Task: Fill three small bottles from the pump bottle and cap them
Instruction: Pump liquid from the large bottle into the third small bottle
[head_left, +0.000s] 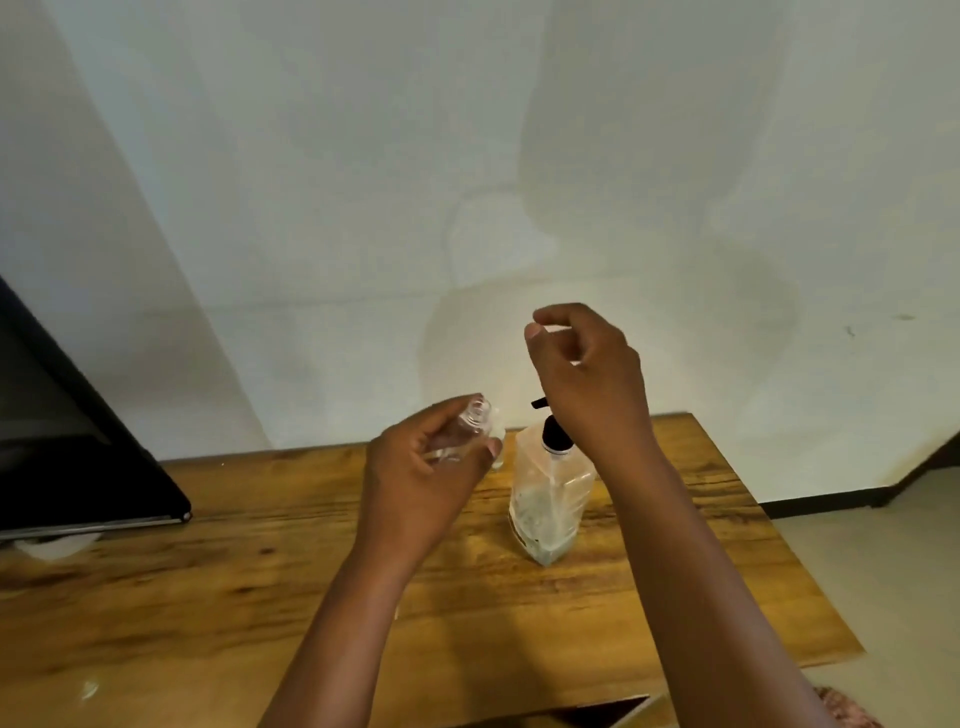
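My left hand (421, 467) grips a small clear bottle (470, 423), uncapped, its open threaded neck tilted up to the right. My right hand (582, 374) is raised above the pump bottle and pinches a small pale cap (555, 328) between thumb and fingers. The clear square pump bottle (545, 499) with a black pump head (553, 434) stands on the wooden table (208, 597), a low layer of liquid in it. Another small clear bottle (497, 457) stands just behind my left hand, mostly hidden.
A black-framed screen (78, 447) leans at the table's left. A white wall rises right behind the table. The table's right edge drops to a pale floor (883, 571). A dark cut-out (597, 714) sits at the table's near edge.
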